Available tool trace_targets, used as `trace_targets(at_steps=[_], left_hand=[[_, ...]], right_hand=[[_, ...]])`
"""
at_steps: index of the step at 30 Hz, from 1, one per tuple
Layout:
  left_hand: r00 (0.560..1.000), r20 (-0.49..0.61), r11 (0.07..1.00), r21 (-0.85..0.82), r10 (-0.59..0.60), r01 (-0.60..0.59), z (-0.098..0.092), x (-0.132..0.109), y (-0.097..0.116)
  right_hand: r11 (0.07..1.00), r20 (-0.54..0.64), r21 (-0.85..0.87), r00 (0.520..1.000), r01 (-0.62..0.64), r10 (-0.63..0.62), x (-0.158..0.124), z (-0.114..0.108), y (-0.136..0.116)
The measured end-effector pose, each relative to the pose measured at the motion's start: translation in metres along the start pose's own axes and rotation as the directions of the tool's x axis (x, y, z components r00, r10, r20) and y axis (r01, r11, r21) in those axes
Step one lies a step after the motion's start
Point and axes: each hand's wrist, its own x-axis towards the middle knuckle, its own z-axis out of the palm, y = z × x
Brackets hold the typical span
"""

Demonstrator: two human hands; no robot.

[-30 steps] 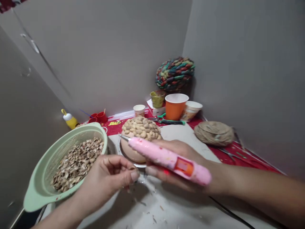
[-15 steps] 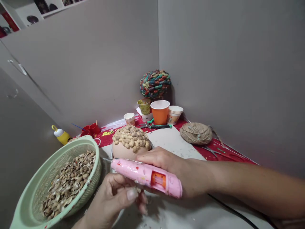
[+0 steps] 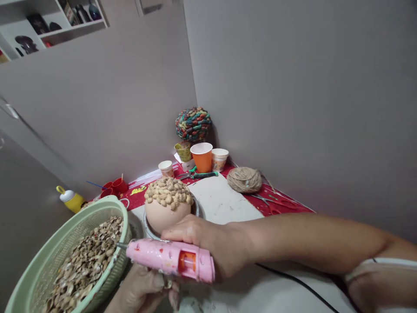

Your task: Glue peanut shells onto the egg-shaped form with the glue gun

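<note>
Two plain grey walls (image 3: 286, 108) meet in a corner behind a work surface in the head view. A pale grey sheet (image 3: 215, 200) lies over a red covering (image 3: 138, 199); a white shelf unit (image 3: 13, 32) hangs at upper left. Near the corner stand a multicoloured textured ball (image 3: 193, 124), an orange tapered cup (image 3: 202, 160) and stacked white paper cups (image 3: 219, 160). A coil of brown twine (image 3: 244, 179) lies to their right. A light green mesh colander (image 3: 114, 265) at left contains brown nut shells (image 3: 83, 261).

Compared with one second ago, the view has shifted: more of the shelf unit shows, and the hands appear lower and farther left. The nozzle, formerly in front of the beige ball, now overlaps the colander rim.

Right hand (image 3: 211, 239): fingers wrapped around a pink glue gun (image 3: 169, 258), nozzle pointing left. Left hand (image 3: 143, 289): partly hidden beneath the glue gun, thumb and fingers pinched on a small pale shell fragment (image 3: 167, 284). A smooth beige ball (image 3: 166, 215), its top covered with tan peanut-shaped pieces (image 3: 167, 193), rests in a round grey dish (image 3: 196, 208) just beyond the right-hand fingers
</note>
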Motion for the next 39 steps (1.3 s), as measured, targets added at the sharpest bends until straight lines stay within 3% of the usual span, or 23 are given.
trace_targets(at_steps=[2,5,8,10,12,21,30,39], left_hand=[[1.000,0.003,1.000,0.007,0.011,-0.011,0.002,0.001,0.003],[0.998,-0.051,0.999,-0.008,0.041,-0.042,0.006,0.006,0.010],[0.985,-0.155,0.997,-0.013,0.077,-0.080,0.007,0.011,0.015],[0.975,-0.205,0.995,-0.010,0.091,-0.095,0.006,0.013,0.017],[0.969,-0.227,0.994,-0.014,0.100,-0.105,0.005,0.014,0.017],[0.977,-0.206,0.998,0.027,0.059,-0.054,0.015,0.016,0.006],[0.975,-0.223,0.993,0.114,0.009,0.017,0.021,0.028,-0.006],[0.959,-0.271,0.971,0.238,0.079,-0.013,0.024,0.029,-0.010]], right_hand=[[1.000,-0.047,-0.013,0.999,-0.013,0.013,-0.001,0.000,-0.006],[0.997,-0.248,-0.041,0.967,-0.069,0.057,-0.006,-0.005,-0.018],[0.978,-0.486,0.056,0.850,-0.202,0.204,-0.016,-0.011,-0.027],[0.946,-0.544,0.182,0.774,-0.269,0.325,-0.023,-0.012,-0.028],[0.915,-0.546,0.273,0.736,-0.296,0.401,-0.031,-0.006,-0.024],[0.946,-0.578,0.199,0.748,-0.258,0.326,-0.061,0.044,0.005],[0.961,-0.620,0.163,0.734,-0.224,0.276,-0.074,0.050,0.018],[0.968,-0.577,0.178,0.779,-0.175,0.247,-0.075,0.052,0.021]])
